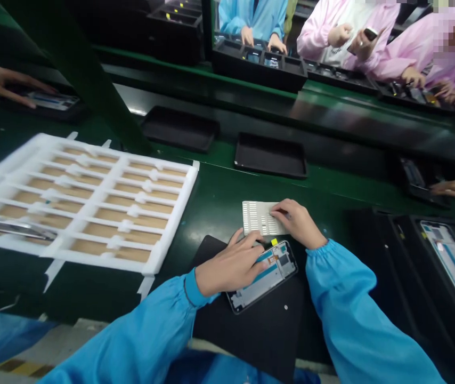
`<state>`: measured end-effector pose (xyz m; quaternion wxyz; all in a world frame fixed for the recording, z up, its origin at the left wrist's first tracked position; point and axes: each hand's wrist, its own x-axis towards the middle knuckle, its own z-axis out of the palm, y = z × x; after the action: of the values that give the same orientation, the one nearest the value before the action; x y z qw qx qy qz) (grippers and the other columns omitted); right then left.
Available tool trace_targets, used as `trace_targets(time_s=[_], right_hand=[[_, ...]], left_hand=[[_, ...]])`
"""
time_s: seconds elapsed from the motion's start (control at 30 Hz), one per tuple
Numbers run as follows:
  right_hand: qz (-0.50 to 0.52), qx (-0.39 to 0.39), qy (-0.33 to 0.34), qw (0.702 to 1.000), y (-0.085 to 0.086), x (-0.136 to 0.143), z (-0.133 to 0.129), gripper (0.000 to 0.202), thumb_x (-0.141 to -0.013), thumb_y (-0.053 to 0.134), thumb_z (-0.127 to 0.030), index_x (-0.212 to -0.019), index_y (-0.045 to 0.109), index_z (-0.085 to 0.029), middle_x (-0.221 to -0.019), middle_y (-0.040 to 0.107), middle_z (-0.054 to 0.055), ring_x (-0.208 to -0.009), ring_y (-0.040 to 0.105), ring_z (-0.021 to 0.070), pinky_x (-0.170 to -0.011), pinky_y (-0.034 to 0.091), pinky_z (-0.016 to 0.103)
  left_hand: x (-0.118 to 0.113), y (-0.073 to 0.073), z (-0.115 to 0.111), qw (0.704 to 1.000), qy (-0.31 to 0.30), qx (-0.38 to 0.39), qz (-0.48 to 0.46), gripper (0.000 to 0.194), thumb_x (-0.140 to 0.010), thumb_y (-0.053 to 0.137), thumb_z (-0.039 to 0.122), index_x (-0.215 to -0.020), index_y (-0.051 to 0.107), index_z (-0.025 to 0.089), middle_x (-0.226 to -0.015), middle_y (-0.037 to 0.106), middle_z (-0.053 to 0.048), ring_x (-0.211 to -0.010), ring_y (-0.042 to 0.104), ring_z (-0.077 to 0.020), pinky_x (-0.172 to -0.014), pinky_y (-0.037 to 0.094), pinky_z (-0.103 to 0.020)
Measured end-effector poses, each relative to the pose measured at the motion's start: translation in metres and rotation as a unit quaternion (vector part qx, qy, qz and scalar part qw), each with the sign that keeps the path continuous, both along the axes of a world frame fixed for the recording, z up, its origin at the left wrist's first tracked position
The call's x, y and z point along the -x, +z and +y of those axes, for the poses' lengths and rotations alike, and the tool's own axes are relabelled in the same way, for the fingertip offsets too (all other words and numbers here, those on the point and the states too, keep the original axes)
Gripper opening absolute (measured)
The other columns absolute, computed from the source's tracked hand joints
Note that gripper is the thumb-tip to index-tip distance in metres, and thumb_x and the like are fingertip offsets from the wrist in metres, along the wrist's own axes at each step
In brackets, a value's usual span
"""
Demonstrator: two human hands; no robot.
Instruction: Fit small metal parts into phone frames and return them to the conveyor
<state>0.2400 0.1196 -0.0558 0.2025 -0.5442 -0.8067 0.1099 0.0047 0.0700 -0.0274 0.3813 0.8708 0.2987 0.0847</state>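
Note:
A phone frame (247,293) with its inner side up lies slanted on a black mat (251,333), a yellow tab at its upper edge. My left hand (237,261) rests over it, palm down and fingers apart; one finger lies on the frame, others reach the lower edge of a pale sheet (267,221). Rows of small strips cover that sheet, which lies just beyond the phone frame. Over the sheet's right part, my right hand (297,221) is closed in a pinch. Whatever is between its fingertips is too small to make out.
A white foam tray (173,213) with slots stands at left, a phone part (11,226) across it. Black trays (271,154) lie behind. Another phone frame (453,261) is at right. A green post (79,74) slants at left. Co-workers' hands (7,82) work around.

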Motion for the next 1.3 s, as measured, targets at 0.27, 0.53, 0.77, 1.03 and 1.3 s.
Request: trace_targets(time_s=[0.27, 0.53, 0.77, 1.03, 1.3], right_hand=[[-0.076, 0.024, 0.039, 0.996, 0.010, 0.004, -0.001, 0.019, -0.098, 0.047, -0.021, -0.092, 0.065, -0.019, -0.090, 0.062, 0.007, -0.086, 0.056, 0.0202, -0.076, 0.043, 0.031], [-0.039, 0.038, 0.008, 0.998, 0.004, 0.015, -0.006, 0.013, -0.094, 0.047, -0.013, -0.085, 0.056, -0.018, -0.089, 0.057, 0.009, -0.085, 0.050, 0.0225, -0.081, 0.038, 0.035], [0.187, 0.013, -0.141, 0.972, -0.006, 0.012, 0.004, 0.013, -0.094, 0.042, -0.025, -0.085, 0.049, -0.020, -0.087, 0.057, 0.007, -0.084, 0.055, 0.0195, -0.080, 0.045, 0.035], [0.427, 0.015, -0.202, 0.881, 0.030, 0.010, -0.036, 0.027, -0.087, 0.058, -0.046, -0.087, 0.050, -0.020, -0.075, 0.062, 0.002, -0.066, 0.061, 0.0141, -0.063, 0.051, 0.028], [0.445, 0.088, -0.150, 0.878, 0.084, 0.009, -0.140, 0.011, -0.089, 0.063, -0.028, -0.095, 0.058, -0.021, -0.084, 0.067, 0.001, -0.078, 0.066, 0.0149, -0.073, 0.054, 0.028]], left_hand=[[0.000, 0.000, 0.000, 1.000, -0.001, 0.013, -0.005, 0.019, -0.100, 0.044, 0.032, -0.105, 0.057, 0.019, -0.133, 0.052, -0.011, -0.136, 0.042, -0.0264, -0.122, 0.016, -0.057], [-0.001, 0.002, 0.000, 1.000, -0.006, 0.001, 0.012, 0.023, -0.101, 0.042, 0.033, -0.111, 0.058, 0.019, -0.135, 0.051, -0.011, -0.141, 0.035, -0.0265, -0.123, 0.015, -0.054], [0.000, 0.001, 0.001, 1.000, -0.011, 0.017, 0.014, 0.026, -0.101, 0.042, 0.034, -0.114, 0.059, 0.020, -0.141, 0.050, -0.011, -0.147, 0.026, -0.0266, -0.123, 0.015, -0.054], [0.004, 0.018, -0.009, 1.000, 0.014, 0.015, -0.001, 0.030, -0.101, 0.042, 0.039, -0.114, 0.064, 0.023, -0.155, 0.039, -0.005, -0.145, 0.033, -0.0267, -0.121, 0.027, -0.046], [0.014, 0.024, -0.029, 0.995, -0.017, -0.089, 0.031, 0.037, -0.096, 0.043, 0.023, -0.124, 0.063, 0.034, -0.118, 0.071, 0.003, -0.100, 0.072, -0.0229, -0.087, 0.056, -0.032]])
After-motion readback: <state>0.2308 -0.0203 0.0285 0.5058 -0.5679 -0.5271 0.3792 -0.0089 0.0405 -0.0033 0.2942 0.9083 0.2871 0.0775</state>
